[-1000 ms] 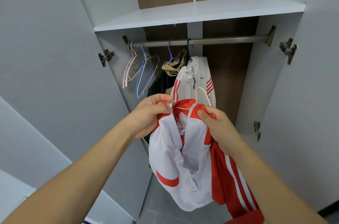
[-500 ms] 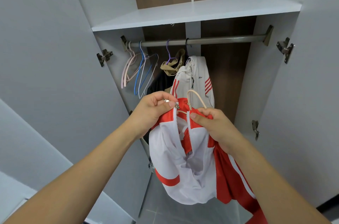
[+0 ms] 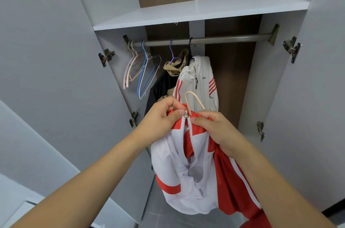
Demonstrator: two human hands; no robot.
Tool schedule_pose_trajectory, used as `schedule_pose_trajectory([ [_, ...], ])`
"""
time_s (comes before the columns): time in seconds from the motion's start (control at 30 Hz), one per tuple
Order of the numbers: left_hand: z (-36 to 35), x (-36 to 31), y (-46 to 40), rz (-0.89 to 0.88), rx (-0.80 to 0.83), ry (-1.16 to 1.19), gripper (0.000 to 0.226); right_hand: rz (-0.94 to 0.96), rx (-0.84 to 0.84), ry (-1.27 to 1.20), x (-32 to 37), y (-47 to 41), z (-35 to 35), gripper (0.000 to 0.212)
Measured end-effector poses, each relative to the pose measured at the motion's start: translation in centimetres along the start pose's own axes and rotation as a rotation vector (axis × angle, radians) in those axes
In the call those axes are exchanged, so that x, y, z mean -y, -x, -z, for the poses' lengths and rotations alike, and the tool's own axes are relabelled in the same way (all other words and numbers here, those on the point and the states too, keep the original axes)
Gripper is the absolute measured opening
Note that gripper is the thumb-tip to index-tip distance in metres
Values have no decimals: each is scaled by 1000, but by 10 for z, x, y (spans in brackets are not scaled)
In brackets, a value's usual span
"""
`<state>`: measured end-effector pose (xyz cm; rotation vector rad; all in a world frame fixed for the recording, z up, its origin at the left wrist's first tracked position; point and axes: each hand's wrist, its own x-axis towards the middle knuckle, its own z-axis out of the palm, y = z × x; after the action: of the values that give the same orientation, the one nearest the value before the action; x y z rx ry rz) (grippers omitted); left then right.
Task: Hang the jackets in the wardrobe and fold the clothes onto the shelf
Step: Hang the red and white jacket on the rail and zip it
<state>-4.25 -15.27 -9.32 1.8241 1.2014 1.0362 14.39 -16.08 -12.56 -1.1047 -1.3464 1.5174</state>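
Red-and-white jacket (image 3: pixel 188 168) hangs near the viewer, in front of the open wardrobe, on a beige hanger (image 3: pixel 194 101) whose hook pokes up out of the collar btwn both hands. Left hand (image 3: pixel 160 115) pinches the collar edge w/ thumb and forefinger right at the zipper pull (image 3: pixel 185 115); right hand (image 3: pixel 218 130) pinches the opposite collar edge just beside the hook's stem, other fingers curled into the cloth. Zipper sits at the collar top, teeth look joined at least partway below; can't tell how far down. Key relation for the hang: rail (image 3: pixel 205 39) lies above and farther in than the hook, running left-right, while the hook's loop stands roughly upright w/ its open side facing right, I think. The free stretch of rail is on the right, past the white hooded jacket (image 3: pixel 196 80), so the right hand is nearer that gap and is prob the one to lift the hook. Left end of rail holds bare hangers (image 3: pixel 141 74), then a dark/tan garment (image 3: pixel 168 82). Shelf (image 3: pixel 201 11) above the rail. Hidden: hanger's shoulders are inside the jacket, and the jacket's lower right is cut off by the frame edge.
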Motion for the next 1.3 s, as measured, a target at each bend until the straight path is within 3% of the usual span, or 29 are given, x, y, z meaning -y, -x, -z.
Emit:
schedule_pose_trajectory([
  [0.3,0,2,-2,31,-6,-14,7,-5,-10,7,1,-1,-2,16],
  [0.6,1,6,-1,-5,93,-83,12,-40,-54,11,3,-2,-1,18],
  [0.77,2,7,-4,-1,4,-40,8,-43,-41,27,5,-3,-1,16],
  [0.93,1,8,-3,-10,64,-38,10,-41,-33,24,4,-4,0,15],
  [1.3,-4,11,-10,-18,34,-43,12,-34,-24,-8,1,-5,0,16],
])
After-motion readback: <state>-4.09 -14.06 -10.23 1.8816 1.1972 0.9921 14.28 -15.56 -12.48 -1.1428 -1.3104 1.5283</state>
